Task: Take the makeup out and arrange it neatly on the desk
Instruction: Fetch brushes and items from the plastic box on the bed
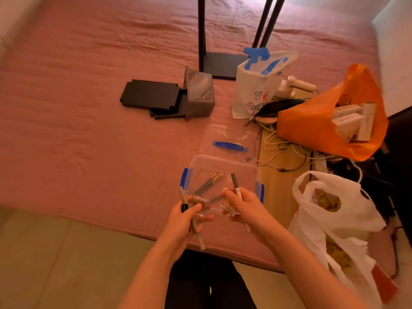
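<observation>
Makeup pencils: light, stiff, slim, probably slippery; best taken mid-barrel. Some lie in the clear box just beyond the fingertips. Left hand clasps several plus a sachet; right hand pinches one.

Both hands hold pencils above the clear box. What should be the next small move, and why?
Probably lay the pencils in the left hand side by side on the pink cloth left of the clear box. Both hands are full, the right hand grips a pencil and a packet too, and more pencils lie in the box.
</observation>
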The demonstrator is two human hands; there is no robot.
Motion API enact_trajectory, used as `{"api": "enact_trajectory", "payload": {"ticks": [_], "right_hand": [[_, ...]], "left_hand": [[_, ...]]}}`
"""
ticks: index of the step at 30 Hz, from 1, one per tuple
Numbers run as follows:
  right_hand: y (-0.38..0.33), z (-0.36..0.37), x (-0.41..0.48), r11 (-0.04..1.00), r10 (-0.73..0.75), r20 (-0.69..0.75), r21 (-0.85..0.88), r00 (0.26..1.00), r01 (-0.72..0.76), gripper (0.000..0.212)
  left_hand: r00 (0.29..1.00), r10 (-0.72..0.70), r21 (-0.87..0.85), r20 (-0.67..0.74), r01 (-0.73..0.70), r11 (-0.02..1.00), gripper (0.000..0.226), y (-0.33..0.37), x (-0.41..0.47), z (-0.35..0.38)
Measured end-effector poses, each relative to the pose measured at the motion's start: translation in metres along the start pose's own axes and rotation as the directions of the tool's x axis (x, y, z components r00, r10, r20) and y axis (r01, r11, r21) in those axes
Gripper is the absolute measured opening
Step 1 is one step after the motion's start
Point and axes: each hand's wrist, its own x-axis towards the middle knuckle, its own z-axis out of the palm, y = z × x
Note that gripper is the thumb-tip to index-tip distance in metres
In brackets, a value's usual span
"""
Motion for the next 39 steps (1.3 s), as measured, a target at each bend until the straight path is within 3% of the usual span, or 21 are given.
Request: {"api": "enact_trajectory", "payload": {"ticks": [13,16,22,31,39], "right_hand": [[0.009,0.058,-0.105,0.969,0.025,0.213,-0.245,0.977,0.029,0.020],[0.007,0.085,-0.119,0.957,0.058,0.276,-0.288,0.960,0.025,0.017],[0.003,0.156,-0.142,0.935,0.108,0.398,-0.351,0.911,0.043,0.025],[0.025,0.294,-0.183,0.866,0.179,0.537,-0.484,0.825,0.127,0.022],[0.057,0.402,-0.211,0.828,0.233,0.593,-0.537,0.771,0.163,0.019]], "left_hand": [[0.973,0.154,-0.188,-0.170,-0.186,0.964,0.013,-0.040,-0.146,-0.047],[0.946,0.189,-0.206,-0.262,-0.246,0.947,0.023,-0.052,-0.172,-0.065],[0.891,0.172,-0.301,-0.420,-0.315,0.900,0.036,-0.070,-0.220,-0.113],[0.818,0.109,-0.433,-0.565,-0.406,0.805,0.017,-0.105,-0.292,-0.222],[0.737,0.079,-0.462,-0.671,-0.499,0.733,0.024,-0.138,-0.345,-0.314]]}}
